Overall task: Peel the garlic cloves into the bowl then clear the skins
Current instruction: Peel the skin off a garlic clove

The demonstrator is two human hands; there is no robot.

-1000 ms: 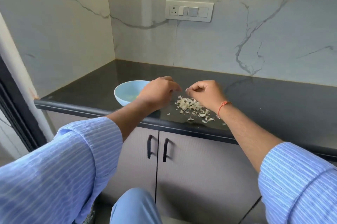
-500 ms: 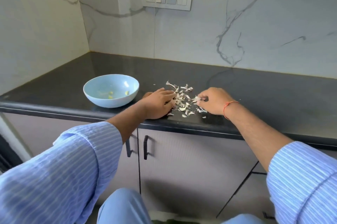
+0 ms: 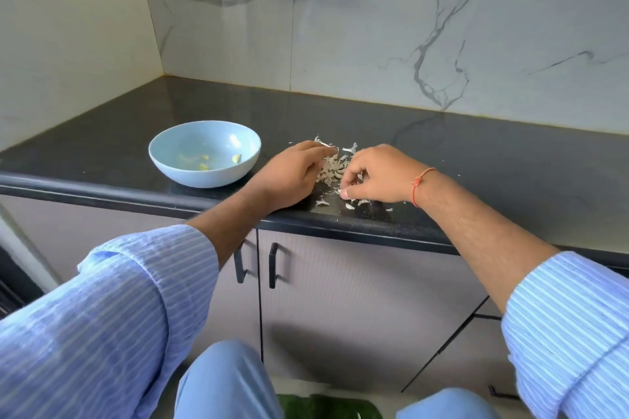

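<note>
Item, skins [image 3: 332, 170]: you are gathering them near the desk's front edge beside the bowl [image 3: 204, 153], left hand [image 3: 289, 176] flat and relaxed, right hand [image 3: 377, 176] curled pinching scraps; keep sweeping inward, low.

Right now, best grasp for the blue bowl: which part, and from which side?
Probably the rim of the blue bowl on its far-left arc, coming from above and the left. It stands upright and open on the countertop, so the thin lip gives a pinch edge, thumb outside. The left hand and the garlic skins crowd its right side; peeled cloves lie inside, so keep it level.
</note>
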